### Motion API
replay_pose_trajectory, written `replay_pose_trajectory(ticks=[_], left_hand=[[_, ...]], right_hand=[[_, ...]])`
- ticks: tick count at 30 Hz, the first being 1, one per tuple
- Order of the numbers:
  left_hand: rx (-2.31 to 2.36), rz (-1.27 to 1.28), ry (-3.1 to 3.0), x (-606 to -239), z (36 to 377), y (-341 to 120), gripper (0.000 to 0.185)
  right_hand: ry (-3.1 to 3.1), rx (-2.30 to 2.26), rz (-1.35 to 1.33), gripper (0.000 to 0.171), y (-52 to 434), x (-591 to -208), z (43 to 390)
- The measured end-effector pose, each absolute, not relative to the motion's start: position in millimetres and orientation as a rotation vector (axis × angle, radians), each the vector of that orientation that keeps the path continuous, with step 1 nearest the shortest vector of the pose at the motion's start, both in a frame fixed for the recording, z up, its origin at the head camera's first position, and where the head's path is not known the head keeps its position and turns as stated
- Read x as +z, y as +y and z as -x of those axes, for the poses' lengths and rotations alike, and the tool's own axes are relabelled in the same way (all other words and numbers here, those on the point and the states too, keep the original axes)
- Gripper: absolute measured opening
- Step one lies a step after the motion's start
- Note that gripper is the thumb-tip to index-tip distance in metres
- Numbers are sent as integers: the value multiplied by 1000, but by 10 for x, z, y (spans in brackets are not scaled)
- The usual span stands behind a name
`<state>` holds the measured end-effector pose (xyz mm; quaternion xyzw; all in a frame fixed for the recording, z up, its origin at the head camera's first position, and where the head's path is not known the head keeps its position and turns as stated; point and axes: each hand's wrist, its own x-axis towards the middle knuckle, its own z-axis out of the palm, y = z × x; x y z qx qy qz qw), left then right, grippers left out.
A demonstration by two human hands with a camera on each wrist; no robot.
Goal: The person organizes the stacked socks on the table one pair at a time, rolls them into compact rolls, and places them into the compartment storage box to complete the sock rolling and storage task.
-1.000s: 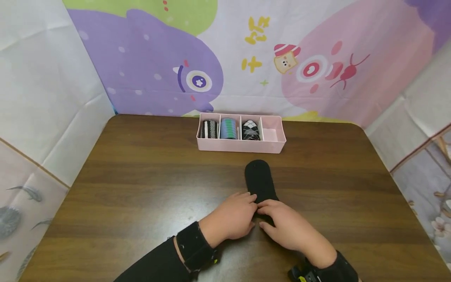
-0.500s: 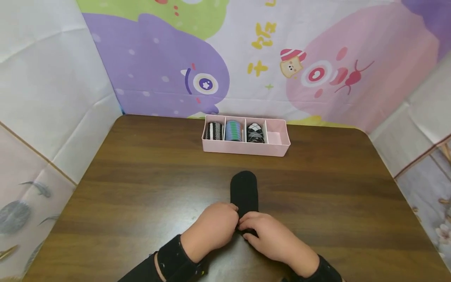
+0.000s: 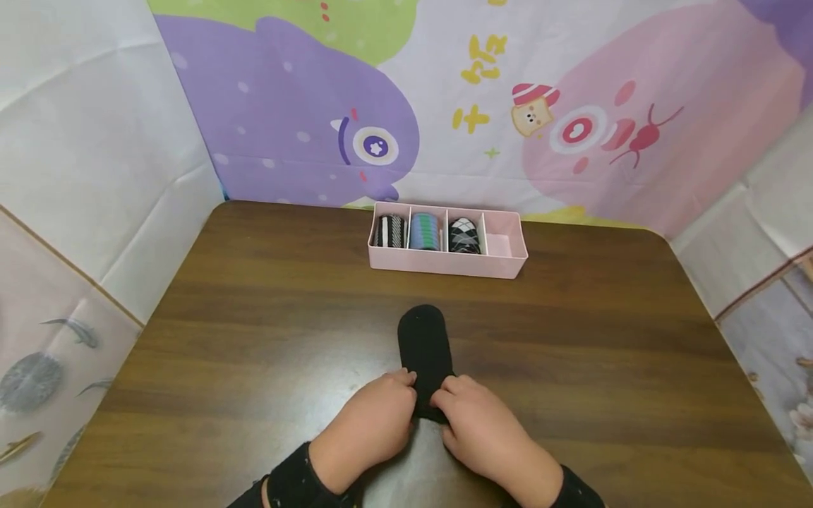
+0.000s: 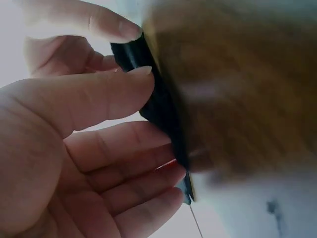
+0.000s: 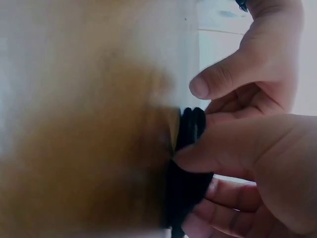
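A black sock (image 3: pixel 424 342) lies lengthwise on the brown table, its rounded end pointing away. My left hand (image 3: pixel 376 418) grips the near left edge, thumb on one side and fingers on the other, as the left wrist view shows. On the near right edge, my right hand (image 3: pixel 484 427) pinches the cloth between thumb and fingers. Layers of dark cloth (image 5: pixel 190 188) show between them in the right wrist view. Part of the sock's near end is covered by the fingers.
A pink divided box (image 3: pixel 444 263) stands at the table's back edge. Three compartments hold a striped sock roll (image 3: pixel 390 231), a blue-green roll (image 3: pixel 424 231) and a black-and-white argyle roll (image 3: pixel 464 236). A printed cloth (image 3: pixel 286 106) hangs behind.
The black sock has shifted left and nearer and has straightened. My hands have moved left with it and spread apart to its two edges.
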<state>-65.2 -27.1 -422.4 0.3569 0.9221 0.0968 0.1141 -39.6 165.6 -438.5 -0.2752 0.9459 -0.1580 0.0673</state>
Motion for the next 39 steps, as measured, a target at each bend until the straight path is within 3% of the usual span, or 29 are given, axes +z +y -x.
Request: replay_pose_trajectory(ticks=[9, 17, 25, 31, 39], left_hand=[[117, -1154, 2846, -4260, 591, -217, 15], [94, -1161, 2847, -4271, 613, -187, 5], [198, -1122, 2813, -4304, 710, -209, 1], [331, -1035, 2788, -4316, 737, -235, 3], [492, -1023, 2755, -4295, 754, -269, 16]], right_hand=[[2806, -573, 798, 11, 1567, -4378, 379], [2668, -905, 635, 20, 1589, -4403, 365], [2723, -796, 676, 26, 1621, -4376, 399], [2786, -709, 746, 24, 1635, -4357, 452], [2670, -828, 552, 20, 1619, -4365, 563]])
